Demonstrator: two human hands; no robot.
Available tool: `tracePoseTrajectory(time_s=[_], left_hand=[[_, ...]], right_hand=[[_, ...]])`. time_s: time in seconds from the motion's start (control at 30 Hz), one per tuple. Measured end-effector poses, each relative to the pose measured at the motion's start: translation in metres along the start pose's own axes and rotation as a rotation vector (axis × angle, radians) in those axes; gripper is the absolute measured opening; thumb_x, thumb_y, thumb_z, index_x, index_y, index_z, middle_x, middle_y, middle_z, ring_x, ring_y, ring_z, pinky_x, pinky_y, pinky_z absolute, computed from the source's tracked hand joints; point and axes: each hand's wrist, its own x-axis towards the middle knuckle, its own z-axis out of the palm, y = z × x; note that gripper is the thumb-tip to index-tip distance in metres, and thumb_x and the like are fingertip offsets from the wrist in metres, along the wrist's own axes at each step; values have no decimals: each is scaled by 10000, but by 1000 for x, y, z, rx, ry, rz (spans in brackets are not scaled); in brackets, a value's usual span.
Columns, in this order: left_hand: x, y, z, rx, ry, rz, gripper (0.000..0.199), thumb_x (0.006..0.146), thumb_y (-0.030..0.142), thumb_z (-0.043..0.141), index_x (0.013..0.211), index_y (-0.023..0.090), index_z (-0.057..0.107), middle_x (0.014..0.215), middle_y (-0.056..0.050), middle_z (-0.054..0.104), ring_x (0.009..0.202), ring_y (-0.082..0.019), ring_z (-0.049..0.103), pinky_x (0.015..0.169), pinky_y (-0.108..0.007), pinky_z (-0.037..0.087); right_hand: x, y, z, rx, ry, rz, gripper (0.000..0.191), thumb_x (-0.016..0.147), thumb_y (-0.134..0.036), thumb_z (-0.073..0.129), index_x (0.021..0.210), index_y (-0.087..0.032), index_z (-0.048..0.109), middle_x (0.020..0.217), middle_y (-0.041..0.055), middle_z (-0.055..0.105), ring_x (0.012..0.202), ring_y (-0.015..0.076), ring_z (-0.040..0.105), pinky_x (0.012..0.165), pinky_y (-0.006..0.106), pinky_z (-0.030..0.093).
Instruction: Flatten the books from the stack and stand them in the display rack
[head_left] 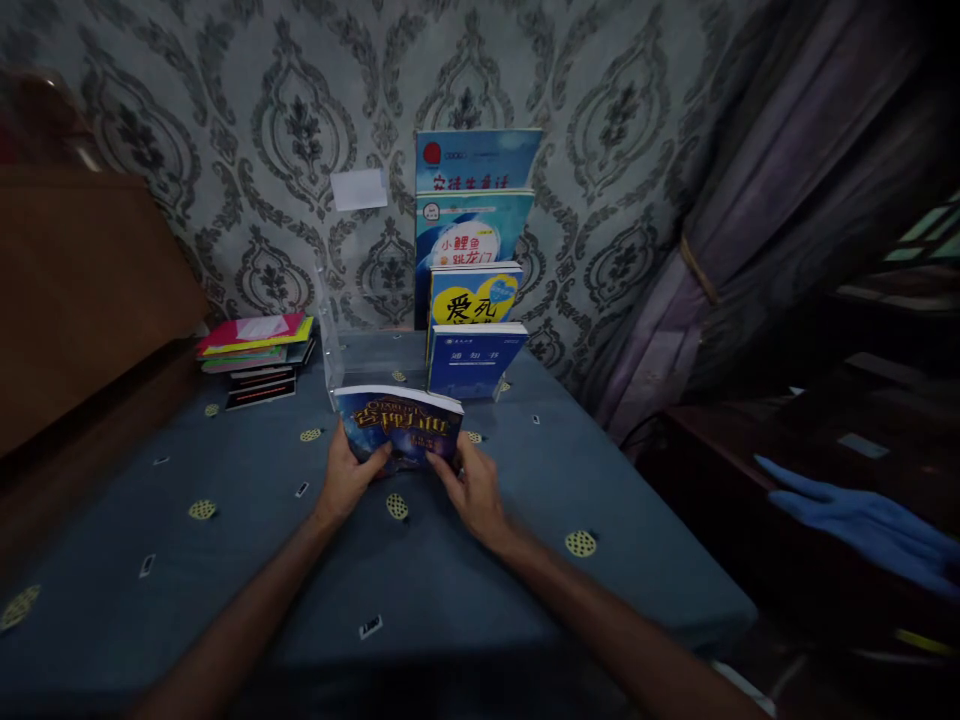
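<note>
Both my hands grip a dark blue book (401, 430) with gold lettering, held upright and tilted over the table. My left hand (349, 470) clasps its left edge, thumb on the cover. On the other edge my right hand (469, 480) does the same. Just behind stands a clear stand (330, 350) with books in tiers on its right side. They are a plain blue book (476, 362), a yellow and blue book (474, 295), a teal book (472, 235) and a taller blue book (480, 155) at the back.
A pile of folders and booklets (259, 335) lies at the table's back left, near a brown box-like piece (82, 310). The blue tablecloth (450, 590) covers the table. A blue-gloved hand (855, 515) reaches in at right. A tied curtain (690, 250) hangs beside the wall.
</note>
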Motion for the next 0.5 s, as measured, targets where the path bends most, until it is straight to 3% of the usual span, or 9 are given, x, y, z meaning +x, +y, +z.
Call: tracePoseTrajectory(time_s=[0.17,0.4,0.5], left_hand=[[-5,-12,0,-89,-59,-63,520,675,487,809,1046,208,576,1027,-45,717,984,-238,687,858,-376,569],[-2,-12,-4,-204,-210,-21,631,696,500,798,1191,180,574,1127,-78,693,1061,-241,648,979,-381,501],[2,-14,-9,-216,-259,-30,687,673,481,817,1236,179,567,1131,-65,674,1061,-243,632,987,-386,491]], right_hand=[[-4,3,-7,-11,-40,0,156,991,-372,515,922,-234,533,723,-13,589,620,158,565,579,266,444],[-5,13,-8,-53,-66,122,328,919,-571,542,886,-245,552,680,11,640,570,195,618,493,293,470],[-9,30,-8,-89,-86,170,441,874,-685,526,918,-249,575,728,46,689,591,234,663,486,327,502]])
